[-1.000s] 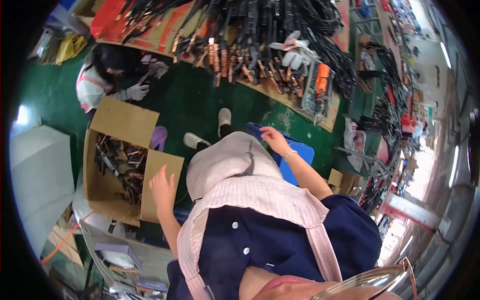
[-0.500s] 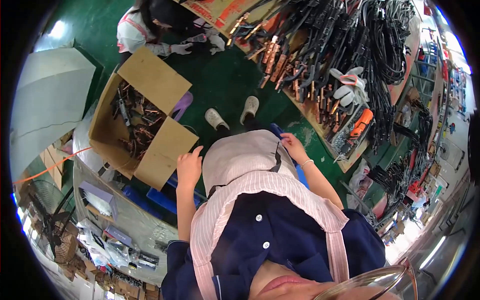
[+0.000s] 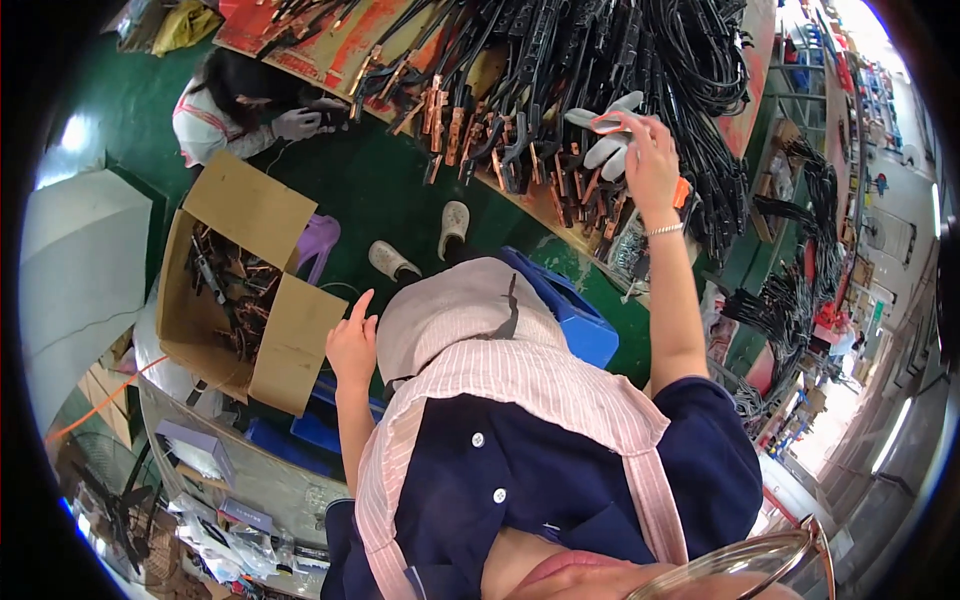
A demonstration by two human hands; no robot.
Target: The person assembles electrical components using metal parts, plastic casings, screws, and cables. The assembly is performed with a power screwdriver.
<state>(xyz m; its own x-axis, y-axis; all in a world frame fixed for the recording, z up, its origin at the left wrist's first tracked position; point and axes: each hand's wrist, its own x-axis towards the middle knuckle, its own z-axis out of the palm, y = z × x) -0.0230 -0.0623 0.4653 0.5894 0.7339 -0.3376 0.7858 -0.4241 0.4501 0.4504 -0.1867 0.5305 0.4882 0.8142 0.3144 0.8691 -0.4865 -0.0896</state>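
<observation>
From where I stand, taking twelve o'clock as straight out in front of the person, the right hand point(image 3: 652, 165) is at about one o'clock, arm extended over the desk point(image 3: 250, 38). Its fingers are bent and partly spread at the orange-edged cuff of the pale work gloves point(image 3: 606, 150); whether they grip the fabric or only rest against it, I can't tell. The gloves lie on top of the clamps point(image 3: 440, 120) and black cables point(image 3: 705, 60), mostly toward ten o'clock from that hand and partly behind it. The right hand is far the nearer one. The uppermost piece of glove runs roughly from nine o'clock to two, but the pair is crumpled, so I can't say which way all the fingers point. An orange object point(image 3: 683, 192) peeps out beside the wrist, toward five o'clock.

The left hand point(image 3: 353, 345) hangs low, fingers loosely parted and nothing in them, the cardboard box point(image 3: 298, 345) just beside it at nine o'clock. Over at eleven, a gloved co-worker point(image 3: 205, 125) bends down.
</observation>
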